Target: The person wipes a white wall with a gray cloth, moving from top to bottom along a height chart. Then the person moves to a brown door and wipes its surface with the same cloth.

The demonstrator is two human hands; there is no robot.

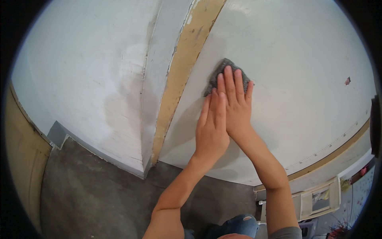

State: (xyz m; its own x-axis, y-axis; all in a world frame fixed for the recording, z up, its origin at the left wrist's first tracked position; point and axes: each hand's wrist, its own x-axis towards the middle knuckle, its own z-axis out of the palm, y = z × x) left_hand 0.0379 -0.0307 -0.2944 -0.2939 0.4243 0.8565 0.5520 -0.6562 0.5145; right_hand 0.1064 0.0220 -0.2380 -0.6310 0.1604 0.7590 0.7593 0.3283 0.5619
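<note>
A dark grey cloth (226, 63) lies pressed against a pale, flat door-like panel (294, 71). My right hand (236, 101) rests flat on the cloth, its fingers stretched out and slightly apart. Below and partly over its left side is my left hand (213, 129), with straight fingers pointing up. The left fingertips reach the lower edge of the cloth and overlap the base of the right hand. Whether they press on the cloth itself is hard to tell. Most of the cloth's lower part is hidden under my hands.
A yellowish frame strip (175, 79) with chipped paint runs left of the panel, beside a scuffed white wall (95, 71). Grey floor (91, 191) spreads below. A cream-coloured rack (318, 199) stands at the lower right. A small red mark (347, 81) sits on the panel.
</note>
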